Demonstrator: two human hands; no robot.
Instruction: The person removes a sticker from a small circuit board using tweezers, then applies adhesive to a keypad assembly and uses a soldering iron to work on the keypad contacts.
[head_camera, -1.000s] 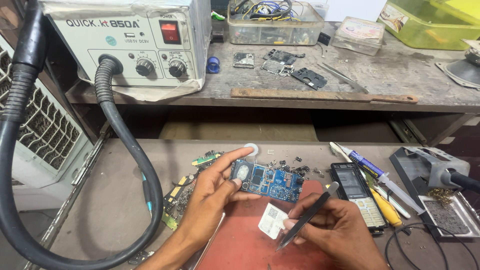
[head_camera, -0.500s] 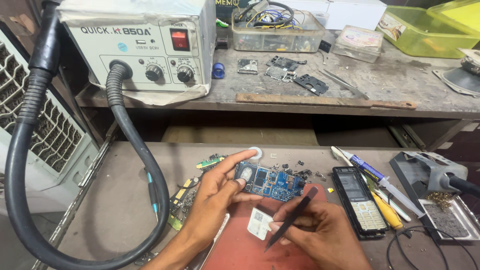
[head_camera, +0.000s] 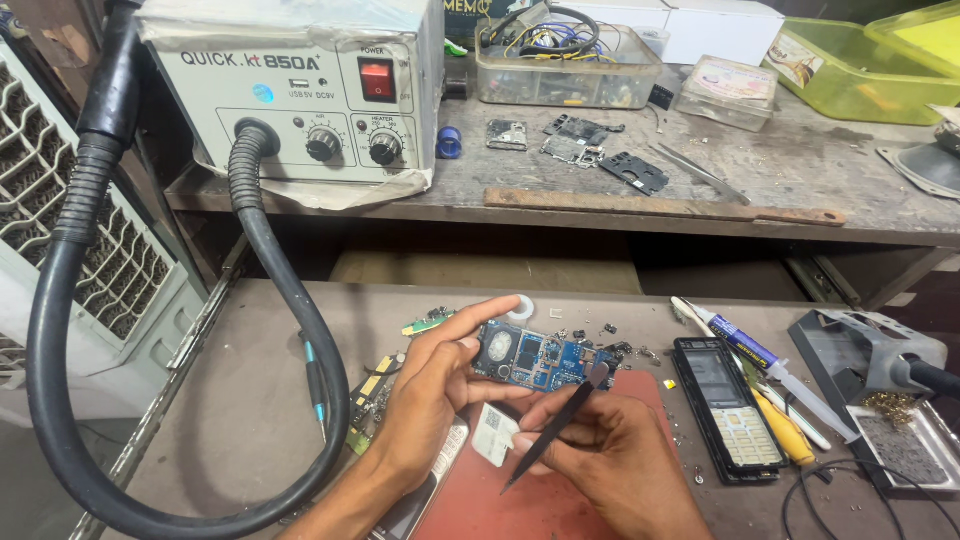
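Circuit board (head_camera: 540, 360), blue and bare, sat at the middle of the lower counter (head_camera: 260, 420), pinched at its 9 o'clock end by the fingers (head_camera: 470, 325) of the left hand (head_camera: 435, 395). The right hand (head_camera: 615, 455) lay at its 5 o'clock, fingers closed on a black pry tool (head_camera: 552, 430) whose tip touched the board's 3 o'clock edge. A red mat (head_camera: 510, 505) lay under both hands with a small white card (head_camera: 493, 436) on it.

This counter was grey and dusty, strewn with small parts. Open room lay at 9 o'clock, up to the metal rail at its edge. A black keypad phone (head_camera: 727, 406) lay at 3 o'clock, a syringe tube (head_camera: 765, 365) and a yellow screwdriver (head_camera: 783, 428) just beside it.

Above, at 12 o'clock, a worn upper shelf (head_camera: 800, 180) carried a hot-air station (head_camera: 300, 90), its black hose (head_camera: 60, 330) looping down past the left side. A clear plastic box (head_camera: 565, 75) there held tangled wires; a green tub (head_camera: 860, 65) stood at 2 o'clock.
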